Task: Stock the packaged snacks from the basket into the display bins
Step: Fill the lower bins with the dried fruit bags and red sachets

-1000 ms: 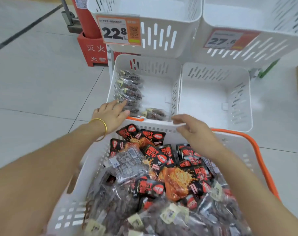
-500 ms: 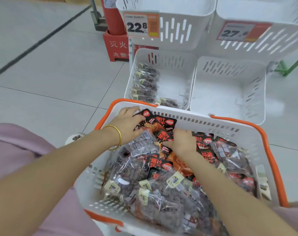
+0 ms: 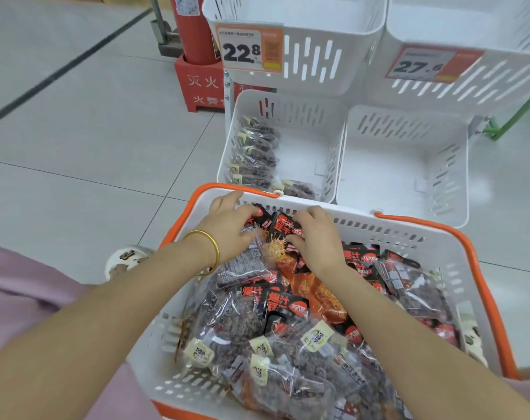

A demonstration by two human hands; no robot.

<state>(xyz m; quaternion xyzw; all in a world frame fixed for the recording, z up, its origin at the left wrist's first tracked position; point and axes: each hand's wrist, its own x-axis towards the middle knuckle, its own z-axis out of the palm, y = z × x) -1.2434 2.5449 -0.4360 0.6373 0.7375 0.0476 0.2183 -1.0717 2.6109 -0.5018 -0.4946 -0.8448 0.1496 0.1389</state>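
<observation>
Four display bins [image 3: 409,165]: hard white plastic, boxy, walls cut with slots; two upper, two lower
Basket [image 3: 394,234]: white slotted plastic with an orange rim, just in front of the lower bins, heaped with snacks
Lower left bin [image 3: 306,159]: clear packets [image 3: 254,153] of dark pieces stand in a row along its left wall, as a second ago
Snacks in basket: glossy black-and-red packets [image 3: 283,301] mixed with more crinkly clear packets
Left hand [image 3: 230,228]: over the bin's edge a second ago, now at the basket's far wall, fingers curled on black-and-red packets
Right hand [image 3: 318,237]: up from mid-heap, just beside the left, pinching one black-and-red packet
Bangle [image 3: 212,244]: smooth gold ring, left wrist
</observation>
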